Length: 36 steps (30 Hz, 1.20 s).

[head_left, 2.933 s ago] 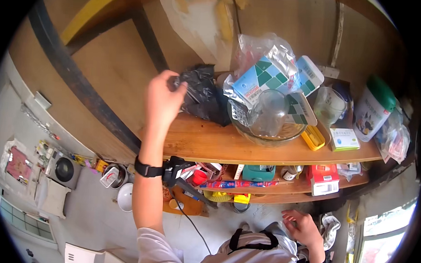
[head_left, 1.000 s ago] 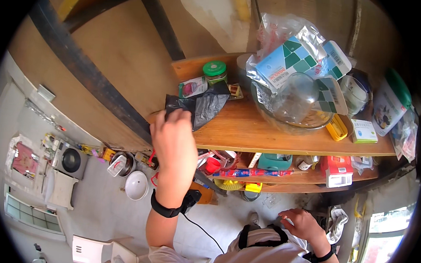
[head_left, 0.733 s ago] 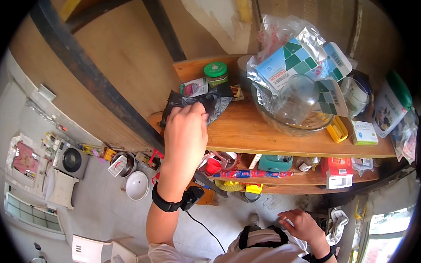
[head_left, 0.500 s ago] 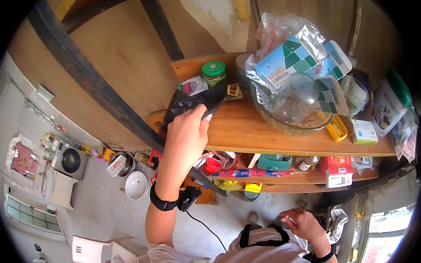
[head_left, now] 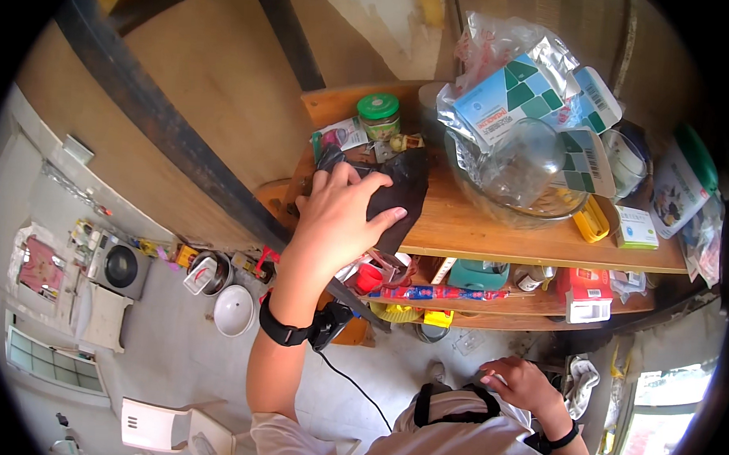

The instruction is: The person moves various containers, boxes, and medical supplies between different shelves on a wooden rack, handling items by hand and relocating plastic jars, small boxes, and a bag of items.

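Widely spread, left hand (head_left: 337, 212) fingers (head_left: 374, 181) touch black bag (head_left: 409, 185); right hand (head_left: 524, 384) loosely curled.

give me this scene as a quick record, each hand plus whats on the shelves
left hand: fingers spread on the black bag
right hand: low by the body, loosely curled, nothing seen in it
bag: on the upper shelf, at its left end
beyond bag: green-lidded jar
right of bag: glass bowl heaped with boxes and foil
far right: white tub, green lid
lower shelf: red cup, red-white box
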Each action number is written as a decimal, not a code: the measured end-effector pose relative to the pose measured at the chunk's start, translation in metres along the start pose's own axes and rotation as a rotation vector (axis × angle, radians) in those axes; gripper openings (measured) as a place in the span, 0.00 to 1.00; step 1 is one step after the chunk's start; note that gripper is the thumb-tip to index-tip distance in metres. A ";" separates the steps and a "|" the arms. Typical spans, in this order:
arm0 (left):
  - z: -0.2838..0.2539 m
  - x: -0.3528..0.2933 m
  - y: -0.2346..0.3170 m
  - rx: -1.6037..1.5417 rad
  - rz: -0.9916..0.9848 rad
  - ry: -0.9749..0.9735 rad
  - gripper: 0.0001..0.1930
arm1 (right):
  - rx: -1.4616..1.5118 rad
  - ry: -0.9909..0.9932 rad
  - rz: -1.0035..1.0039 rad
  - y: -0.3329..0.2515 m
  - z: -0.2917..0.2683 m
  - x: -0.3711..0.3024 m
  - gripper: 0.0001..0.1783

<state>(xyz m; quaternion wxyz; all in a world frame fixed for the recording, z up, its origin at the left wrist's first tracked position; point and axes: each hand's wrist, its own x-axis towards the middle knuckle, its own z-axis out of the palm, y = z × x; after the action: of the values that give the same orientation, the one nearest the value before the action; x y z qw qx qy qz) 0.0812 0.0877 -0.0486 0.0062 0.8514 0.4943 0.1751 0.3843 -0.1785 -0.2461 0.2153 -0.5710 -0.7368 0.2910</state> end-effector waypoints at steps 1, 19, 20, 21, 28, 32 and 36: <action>0.006 0.000 0.001 0.024 0.004 0.009 0.22 | 0.001 -0.003 0.003 0.003 0.002 0.000 0.16; -0.011 0.012 0.034 0.142 -0.138 -0.319 0.28 | -0.038 0.001 0.050 0.007 -0.005 -0.002 0.15; -0.011 0.014 0.029 0.148 -0.139 -0.318 0.28 | -0.022 0.000 0.088 0.004 -0.012 -0.003 0.15; -0.012 0.017 0.023 0.076 -0.113 -0.292 0.28 | -0.007 0.001 0.127 0.004 -0.015 -0.004 0.14; -0.010 0.031 -0.005 -0.014 -0.094 -0.063 0.22 | -0.015 0.124 0.237 0.027 -0.021 -0.023 0.13; -0.015 0.034 -0.032 -0.130 -0.133 -0.097 0.20 | 0.043 0.118 0.253 0.035 -0.017 -0.025 0.12; -0.035 0.066 -0.025 -0.054 -0.359 -0.144 0.18 | 0.060 0.126 0.214 0.044 -0.009 -0.015 0.13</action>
<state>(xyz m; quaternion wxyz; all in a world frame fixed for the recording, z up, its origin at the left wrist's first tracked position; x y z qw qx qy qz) 0.0795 0.1502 -0.0009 0.0954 0.7595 0.6316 0.1229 0.4251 -0.1835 -0.2689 0.2458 -0.6569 -0.6476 0.2977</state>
